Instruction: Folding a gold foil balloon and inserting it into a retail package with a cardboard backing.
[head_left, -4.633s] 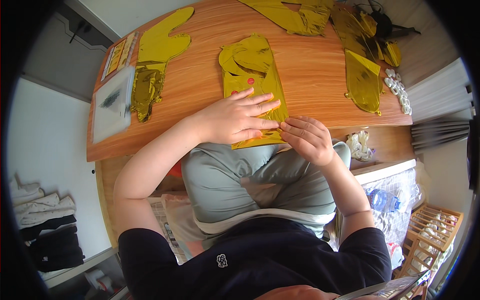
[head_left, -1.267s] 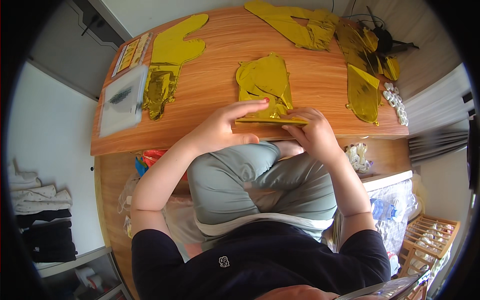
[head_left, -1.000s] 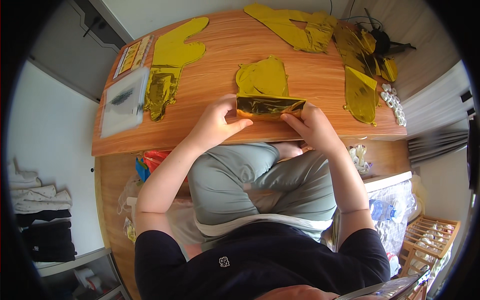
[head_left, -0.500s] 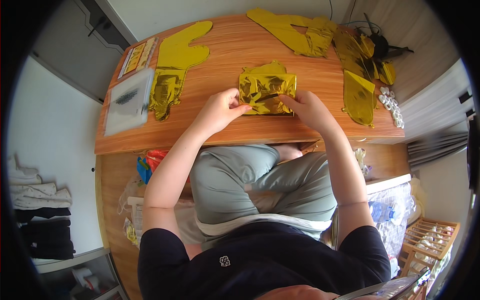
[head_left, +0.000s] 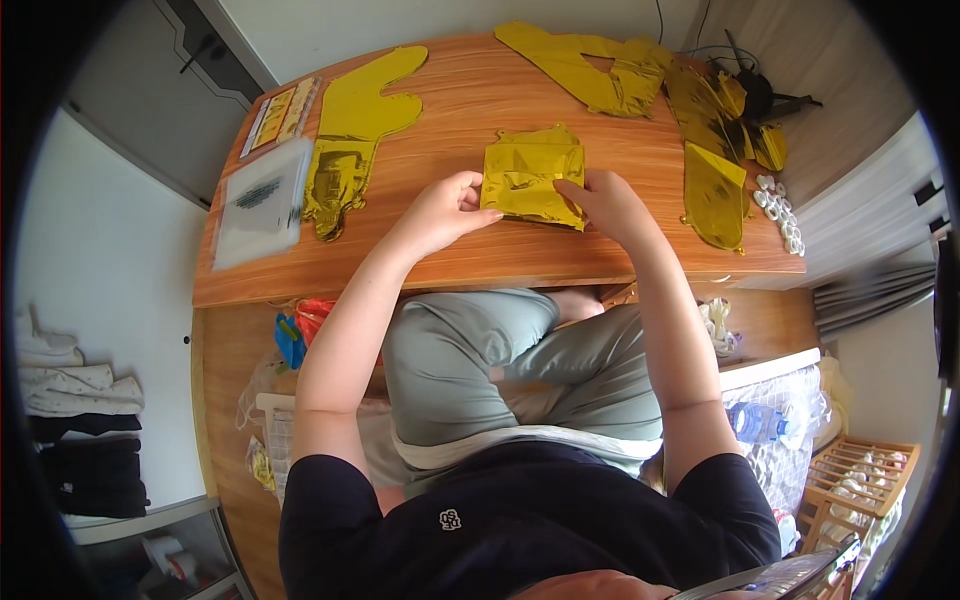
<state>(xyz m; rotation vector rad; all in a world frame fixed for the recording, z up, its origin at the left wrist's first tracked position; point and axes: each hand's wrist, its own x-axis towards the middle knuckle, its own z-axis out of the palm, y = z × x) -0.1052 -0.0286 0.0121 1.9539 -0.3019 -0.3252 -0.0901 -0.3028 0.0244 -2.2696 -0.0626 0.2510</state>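
A gold foil balloon (head_left: 528, 170), folded into a flat rectangular packet, lies near the middle of the wooden table, with small tabs sticking out at its far edge. My left hand (head_left: 446, 213) grips its left edge, thumb at the near corner and the other fingers curled. On the opposite side, my right hand (head_left: 611, 205) pinches the right edge, with a finger or thumb over the top. What is under the packet is hidden.
Flat gold foil balloons lie at the table's left (head_left: 368, 100), back right (head_left: 580, 68) and right (head_left: 714, 195). Clear plastic bags (head_left: 262, 215) rest at the left edge. White ribbon rolls (head_left: 778, 212) and a black stand-like object (head_left: 765, 95) sit at the right.
The packet's top surface looks flatter and less crumpled. My right hand has shifted slightly left along with its edge; both hands still hold it.
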